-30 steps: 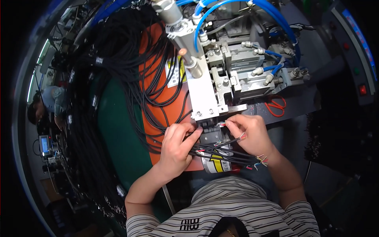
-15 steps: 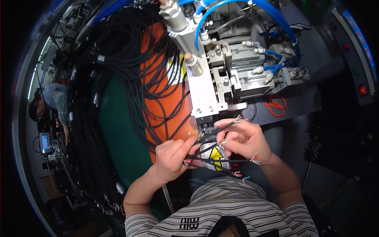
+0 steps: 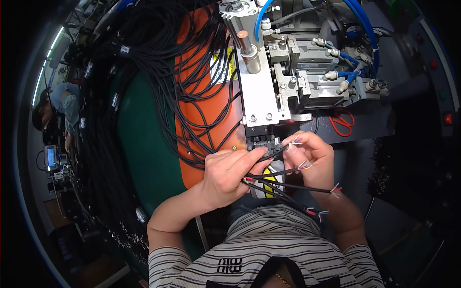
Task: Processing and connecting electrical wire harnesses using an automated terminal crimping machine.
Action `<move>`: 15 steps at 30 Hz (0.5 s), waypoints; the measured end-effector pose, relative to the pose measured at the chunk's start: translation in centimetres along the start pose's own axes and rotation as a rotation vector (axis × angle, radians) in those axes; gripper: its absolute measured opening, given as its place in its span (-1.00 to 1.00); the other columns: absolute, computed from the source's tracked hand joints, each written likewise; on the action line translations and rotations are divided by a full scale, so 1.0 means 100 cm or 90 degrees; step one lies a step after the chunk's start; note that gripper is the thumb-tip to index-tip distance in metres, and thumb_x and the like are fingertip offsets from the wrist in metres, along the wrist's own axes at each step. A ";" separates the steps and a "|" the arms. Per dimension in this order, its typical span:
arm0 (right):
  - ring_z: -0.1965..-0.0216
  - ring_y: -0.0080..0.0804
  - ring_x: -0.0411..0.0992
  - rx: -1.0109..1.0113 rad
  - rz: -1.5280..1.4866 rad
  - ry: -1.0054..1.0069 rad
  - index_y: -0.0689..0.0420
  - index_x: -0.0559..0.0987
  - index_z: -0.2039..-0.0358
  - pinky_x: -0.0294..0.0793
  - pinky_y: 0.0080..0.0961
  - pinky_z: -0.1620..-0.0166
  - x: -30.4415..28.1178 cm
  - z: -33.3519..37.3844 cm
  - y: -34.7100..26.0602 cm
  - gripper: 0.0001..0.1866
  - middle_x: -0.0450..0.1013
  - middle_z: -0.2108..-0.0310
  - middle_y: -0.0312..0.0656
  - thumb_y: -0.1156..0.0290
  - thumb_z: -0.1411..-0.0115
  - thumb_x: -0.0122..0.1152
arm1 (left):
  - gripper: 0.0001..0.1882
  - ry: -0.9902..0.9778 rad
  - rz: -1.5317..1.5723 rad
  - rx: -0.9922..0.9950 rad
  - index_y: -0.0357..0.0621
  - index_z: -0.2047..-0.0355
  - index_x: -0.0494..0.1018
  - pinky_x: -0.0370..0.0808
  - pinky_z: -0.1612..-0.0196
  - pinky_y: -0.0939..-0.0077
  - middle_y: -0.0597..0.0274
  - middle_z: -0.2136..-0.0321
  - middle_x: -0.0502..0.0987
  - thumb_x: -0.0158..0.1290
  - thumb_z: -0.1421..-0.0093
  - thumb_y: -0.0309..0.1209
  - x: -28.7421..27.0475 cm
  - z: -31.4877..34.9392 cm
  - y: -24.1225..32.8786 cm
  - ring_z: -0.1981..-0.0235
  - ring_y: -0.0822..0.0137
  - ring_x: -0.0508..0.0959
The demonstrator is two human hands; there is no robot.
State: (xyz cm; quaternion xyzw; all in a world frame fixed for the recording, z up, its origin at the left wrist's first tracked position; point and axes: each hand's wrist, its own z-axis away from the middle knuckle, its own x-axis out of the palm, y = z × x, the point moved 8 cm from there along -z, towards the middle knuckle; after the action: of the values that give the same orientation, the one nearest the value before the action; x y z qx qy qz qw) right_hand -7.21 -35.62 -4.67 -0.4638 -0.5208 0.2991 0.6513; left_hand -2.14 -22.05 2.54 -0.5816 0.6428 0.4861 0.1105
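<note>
My left hand [image 3: 225,174] is closed around a bunch of black cables [image 3: 312,187]. Their stripped ends fan out to the right and show thin coloured wires [image 3: 334,190]. With thumb and forefinger, my right hand [image 3: 314,156] pinches the uppermost cable [image 3: 278,154] close to its stripped end, and fine wire tips stick out above the fingers. The other cable ends hang loose below this hand. Just beyond both hands stands a metal pneumatic fixture [image 3: 259,93], its dark lower block partly hidden by my fingers.
Long black cables [image 3: 163,62] run over an orange plate [image 3: 192,122] and a green surface [image 3: 144,144]. Red scissor-like handles [image 3: 342,124] lie right of the fixture. Blue air hoses [image 3: 370,29] arch above. A control box with lit buttons [image 3: 447,118] stands far right. Another person [image 3: 65,103] sits far left.
Both hands and the cable bunch have shifted a little right in the picture. My right fingers, looser before, now close on the upper cable's end. The view has shifted too.
</note>
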 end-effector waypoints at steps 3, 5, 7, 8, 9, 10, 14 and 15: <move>0.55 -0.67 0.38 -0.010 -0.055 0.018 0.30 0.49 0.11 0.33 -0.76 0.52 -0.002 0.001 0.003 -0.80 0.44 0.32 -0.21 0.66 -0.24 0.08 | -0.69 0.012 0.019 -0.027 -0.29 0.19 0.46 0.35 0.65 0.48 0.17 0.59 0.51 0.25 -0.05 -0.56 0.002 0.002 -0.007 0.70 0.29 0.49; 0.54 -0.68 0.37 -0.015 -0.082 0.027 0.30 0.48 0.10 0.35 -0.76 0.50 0.000 0.000 0.001 -0.78 0.43 0.31 -0.22 0.68 -0.23 0.09 | -0.69 0.005 0.022 -0.047 -0.30 0.17 0.44 0.43 0.60 0.47 0.11 0.52 0.54 0.24 -0.07 -0.55 0.001 0.004 -0.008 0.63 0.26 0.54; 0.50 -0.71 0.37 0.034 -0.016 -0.009 0.31 0.48 0.08 0.39 -0.76 0.48 0.014 -0.002 -0.002 -0.70 0.42 0.28 -0.23 0.75 -0.16 0.13 | -0.68 0.021 0.033 -0.046 -0.30 0.17 0.44 0.43 0.60 0.47 0.10 0.52 0.54 0.24 -0.07 -0.55 0.003 0.003 -0.008 0.62 0.26 0.54; 0.36 -0.71 0.42 0.005 0.007 -0.064 0.28 0.49 0.03 0.35 -0.82 0.39 0.014 -0.001 0.003 -0.64 0.49 0.19 -0.13 0.72 -0.12 0.20 | -0.68 0.037 0.045 -0.043 -0.30 0.17 0.44 0.42 0.60 0.46 0.09 0.52 0.54 0.24 -0.07 -0.54 0.004 0.003 -0.008 0.62 0.25 0.55; 0.36 -0.71 0.42 0.006 0.007 -0.065 0.28 0.49 0.03 0.35 -0.82 0.39 0.012 -0.003 0.003 -0.64 0.49 0.19 -0.13 0.72 -0.12 0.20 | -0.68 0.053 0.056 -0.040 -0.30 0.17 0.44 0.42 0.61 0.46 0.09 0.52 0.54 0.25 -0.07 -0.54 0.003 0.003 -0.008 0.61 0.25 0.55; 0.36 -0.70 0.42 -0.021 0.077 -0.085 0.28 0.51 0.07 0.38 -0.79 0.42 0.013 -0.004 -0.001 -0.68 0.47 0.18 -0.15 0.73 -0.13 0.19 | -0.68 0.053 0.056 -0.041 -0.30 0.17 0.44 0.42 0.61 0.46 0.09 0.52 0.54 0.25 -0.07 -0.54 0.002 0.002 -0.009 0.61 0.25 0.55; 0.36 -0.67 0.44 -0.077 0.240 -0.097 0.30 0.57 0.20 0.45 -0.74 0.47 0.011 -0.009 -0.008 -0.80 0.43 0.15 -0.18 0.73 -0.14 0.17 | -0.70 -0.037 0.015 -0.056 -0.29 0.22 0.47 0.40 0.63 0.43 0.17 0.61 0.48 0.26 -0.02 -0.54 0.000 0.003 -0.016 0.69 0.23 0.49; 0.37 -0.66 0.45 -0.071 0.211 -0.090 0.30 0.55 0.17 0.46 -0.74 0.47 0.009 -0.008 -0.006 -0.77 0.44 0.16 -0.18 0.73 -0.14 0.18 | -0.70 -0.036 0.014 -0.057 -0.29 0.22 0.47 0.40 0.63 0.43 0.17 0.61 0.48 0.26 -0.02 -0.54 0.000 0.003 -0.015 0.69 0.23 0.49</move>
State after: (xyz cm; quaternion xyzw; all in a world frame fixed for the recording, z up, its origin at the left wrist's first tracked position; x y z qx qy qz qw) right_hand -6.21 -35.33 -3.73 -0.5564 -0.4976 0.4045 0.5284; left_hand -1.01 -21.59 1.68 -0.5648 0.6235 0.5317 0.0977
